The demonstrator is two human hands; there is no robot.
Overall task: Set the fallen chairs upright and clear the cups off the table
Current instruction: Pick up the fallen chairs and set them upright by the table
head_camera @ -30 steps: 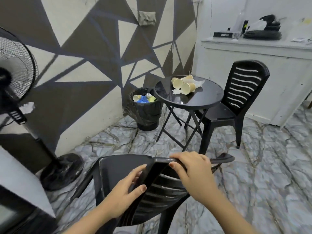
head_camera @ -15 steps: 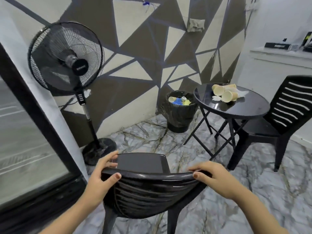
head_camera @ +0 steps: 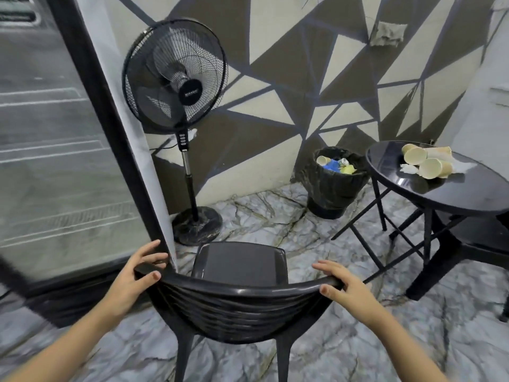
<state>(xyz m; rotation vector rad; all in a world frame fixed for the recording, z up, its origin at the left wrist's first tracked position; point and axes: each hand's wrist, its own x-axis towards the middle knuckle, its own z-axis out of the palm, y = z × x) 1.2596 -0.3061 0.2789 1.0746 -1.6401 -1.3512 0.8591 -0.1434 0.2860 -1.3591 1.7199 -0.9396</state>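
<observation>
A black plastic chair [head_camera: 239, 296] stands upright right in front of me, its seat facing away. My left hand [head_camera: 135, 277] grips the left end of its top rail, and my right hand [head_camera: 341, 282] grips the right end. To the right, a round black table [head_camera: 468, 194] carries several paper cups [head_camera: 425, 161] lying on their sides beside a crumpled white napkin [head_camera: 409, 169]. A second black chair [head_camera: 484, 244] shows partly under the table at the right edge.
A black bin [head_camera: 334, 188] lined with a bag and holding rubbish sits against the patterned wall left of the table. A standing fan [head_camera: 176, 78] is by the wall, its base [head_camera: 197, 224] just beyond the chair. A glass door with a dark frame [head_camera: 91, 111] fills the left.
The chair went from tilted to standing upright on its legs. My view swung left, so the fan and the glass door came in. Both hands slid out to the ends of the backrest.
</observation>
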